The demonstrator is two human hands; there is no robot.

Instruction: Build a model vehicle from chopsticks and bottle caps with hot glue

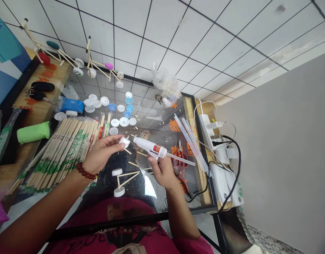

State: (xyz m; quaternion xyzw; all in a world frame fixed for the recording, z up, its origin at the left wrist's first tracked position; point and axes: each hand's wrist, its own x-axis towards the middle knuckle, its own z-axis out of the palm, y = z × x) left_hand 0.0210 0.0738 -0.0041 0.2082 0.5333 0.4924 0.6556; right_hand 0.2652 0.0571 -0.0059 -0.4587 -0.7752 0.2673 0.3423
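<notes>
Pinched between the thumb and fingers of my left hand (104,151) is a white bottle cap (124,142), with a short piece of wooden stick at it. My right hand (164,172) grips a white hot glue gun (149,146), its nozzle pointing left toward the cap; a clear glue stick (181,159) sticks out of its back end. Whether the nozzle touches the stick piece I cannot tell. Below the hands lies a wooden stick frame (129,174) with a white cap at each of two ends. Short cut sticks (133,164) lie near it on the glass table.
Wrapped chopsticks (64,155) lie left. White and blue caps (112,107) are scattered behind. Two stick-and-cap models (92,65) stand at the back. Right are red scissors (179,157), pliers (184,183), glue sticks (191,141), and a power strip (207,128) with cables.
</notes>
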